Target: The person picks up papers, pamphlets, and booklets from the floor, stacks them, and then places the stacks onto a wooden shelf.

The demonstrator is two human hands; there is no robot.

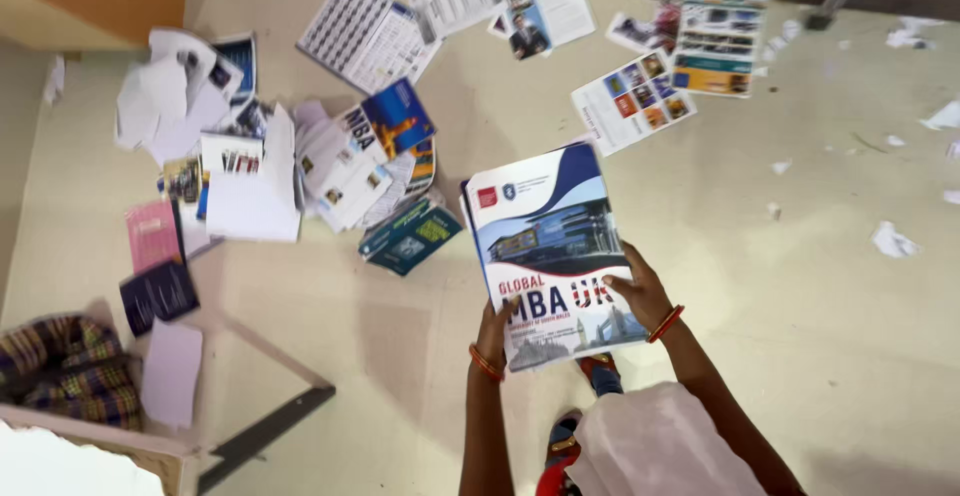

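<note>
I'm holding a stack of glossy brochures (553, 246) up between both hands: left hand (495, 324) pinching its lower edge, right hand (640, 291) spread along the right edge. It's looking light, slick and floppy, so I'm judging both lower corners safest.

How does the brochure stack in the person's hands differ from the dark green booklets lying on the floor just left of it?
The brochure stack is held up off the floor by the left hand and right hand; the dark green booklets lie untouched on the floor.
The brochure stack's cover is white and blue with a building photo; the booklets' covers are dark green.
The brochure stack looks larger in view, though it is nearer the camera.
Both are printed paper, several copies stacked.
</note>
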